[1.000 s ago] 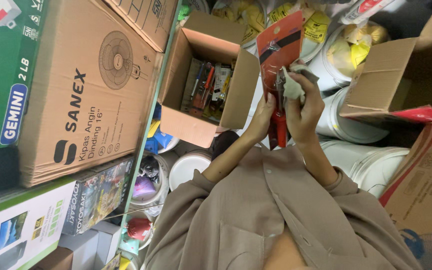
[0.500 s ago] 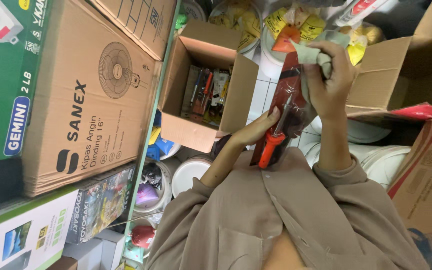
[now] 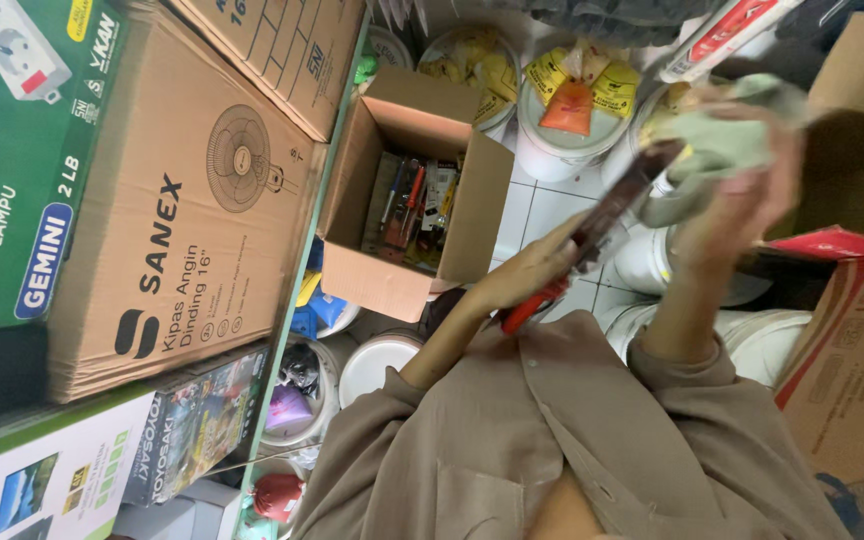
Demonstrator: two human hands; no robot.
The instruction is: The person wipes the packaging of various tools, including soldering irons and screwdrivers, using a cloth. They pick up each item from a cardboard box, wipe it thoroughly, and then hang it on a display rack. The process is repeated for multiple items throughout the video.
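- While the view looks down over a person in a tan shirt (image 3: 592, 440), the biggest thing is the brown fan carton (image 3: 187, 215) on the shelf at left, with a green boxed socket strip (image 3: 12, 150) beside it.
- Open cardboard box (image 3: 407, 195) stands on the tiled floor, flaps up; it holds mixed packaged hand tools, kinds too small to tell.
- White buckets (image 3: 572, 120) stand beyond it, with yellow and orange packets inside.
- Packaged tool (image 3: 602, 225), dark card with a red handle at its lower end, is held in the air between the hands, tilted, well above the floor and to the right of the open box.
- Left hand (image 3: 527, 275): fingers closed round the tool's lower end near the red handle.
- Right hand (image 3: 737, 195): fingers bunched round a pale green cloth (image 3: 717, 150), pressed to the upper end of the pack; blurred.
- Judgement: wiping step in hand, upper part of the pack being cleaned.
- Next move calls for a steady left grip while the cloth travels down the card.
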